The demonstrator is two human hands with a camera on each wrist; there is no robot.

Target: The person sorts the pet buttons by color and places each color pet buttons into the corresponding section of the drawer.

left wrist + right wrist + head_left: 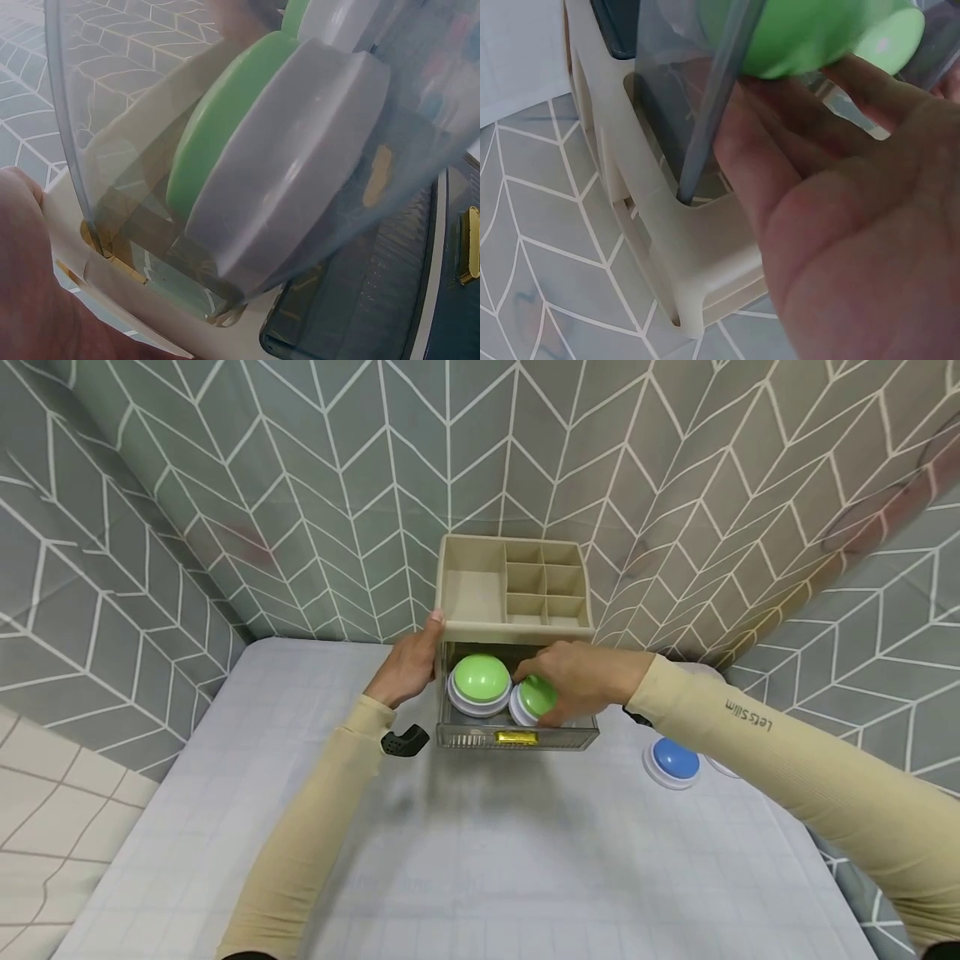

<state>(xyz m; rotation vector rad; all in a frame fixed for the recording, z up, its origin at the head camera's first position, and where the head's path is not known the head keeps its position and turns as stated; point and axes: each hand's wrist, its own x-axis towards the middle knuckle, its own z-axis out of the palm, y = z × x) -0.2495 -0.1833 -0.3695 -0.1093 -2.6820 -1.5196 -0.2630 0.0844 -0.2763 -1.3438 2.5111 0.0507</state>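
A beige desktop organizer (472, 632) stands against the patterned backdrop, its clear drawer (465, 737) with a gold handle (517, 737) pulled out. Two green-domed push buttons with white bases are in the drawer. The left green button (482, 678) sits flat; through the drawer wall it also shows in the left wrist view (300, 157). My right hand (581, 681) reaches into the drawer and grips the other green button (537, 695), which looks tilted. Its green dome (802, 37) lies against my fingers in the right wrist view. My left hand (411, 662) presses against the organizer's left side.
Compartments, one large and several small, fill the organizer's top (472, 581). A blue button (675, 758) with a white base sits on the white tabletop (480, 860) under the right forearm, beside another white base (723, 767) partly hidden by the sleeve.
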